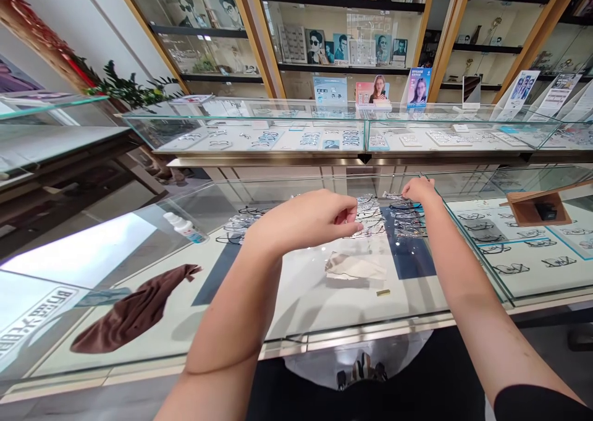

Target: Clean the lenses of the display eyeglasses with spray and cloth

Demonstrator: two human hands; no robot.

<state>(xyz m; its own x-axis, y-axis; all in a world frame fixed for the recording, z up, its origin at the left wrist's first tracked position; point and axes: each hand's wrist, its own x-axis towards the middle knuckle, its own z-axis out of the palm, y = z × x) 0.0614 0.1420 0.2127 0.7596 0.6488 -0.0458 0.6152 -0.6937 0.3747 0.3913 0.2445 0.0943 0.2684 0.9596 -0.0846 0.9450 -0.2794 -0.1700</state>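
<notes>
My left hand [312, 220] hangs over the middle of the glass display case, fingers loosely curled and the thumb apart from them; nothing shows between them. Behind it are rows of eyeglasses [369, 214], partly hidden by the hand. Farther right, my right hand [419, 190] reaches to the far end of another column of eyeglasses [407, 219] on a dark blue strip [412, 260]. Its fingers are closed at the end of a pair of eyeglasses [393, 196] there. A crumpled cream cloth [354, 266] lies nearer me, with a small gold-coloured piece [383, 292] beside it.
At left lie a brown cloth [134, 313] and a white spray bottle [185, 227] on its side. A brown wooden tray [540, 208] stands at right above more eyeglasses [511, 268]. Across the aisle runs a second glass counter [259, 124], with shelves [347, 68] behind.
</notes>
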